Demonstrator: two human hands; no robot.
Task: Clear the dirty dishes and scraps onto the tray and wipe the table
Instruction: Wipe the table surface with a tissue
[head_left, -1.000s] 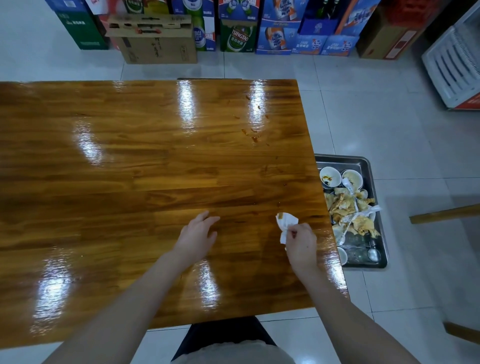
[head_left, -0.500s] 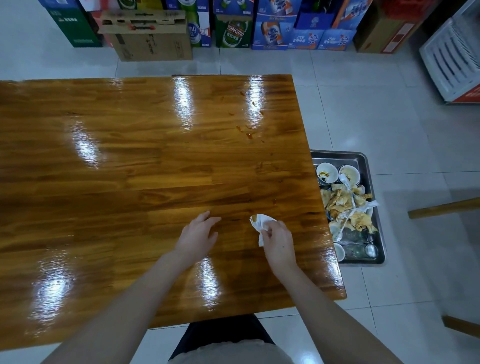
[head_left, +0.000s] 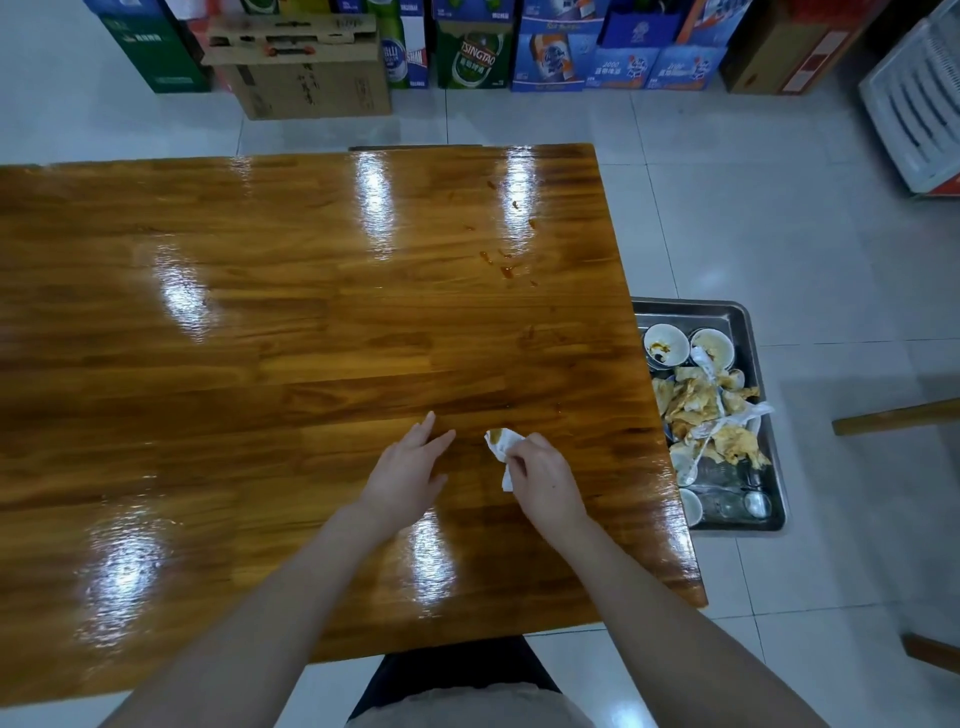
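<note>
The right hand (head_left: 545, 475) pinches a stained white tissue (head_left: 503, 448) against the wooden table (head_left: 260, 338). The left hand (head_left: 405, 470) rests flat and open at its nine o'clock. A loaded metal tray (head_left: 748, 322) sits at three o'clock.

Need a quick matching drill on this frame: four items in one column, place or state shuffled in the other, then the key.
Items:
1. left hand
2. right hand
3. metal tray
4. sauce spots

States:
A. beside the table's right edge, holding bowls and scraps
B. flat on the table, empty
C. on the far right part of the tabletop, unwiped
D. gripping a crumpled white tissue

Pairs: 1-B, 2-D, 3-A, 4-C
</note>
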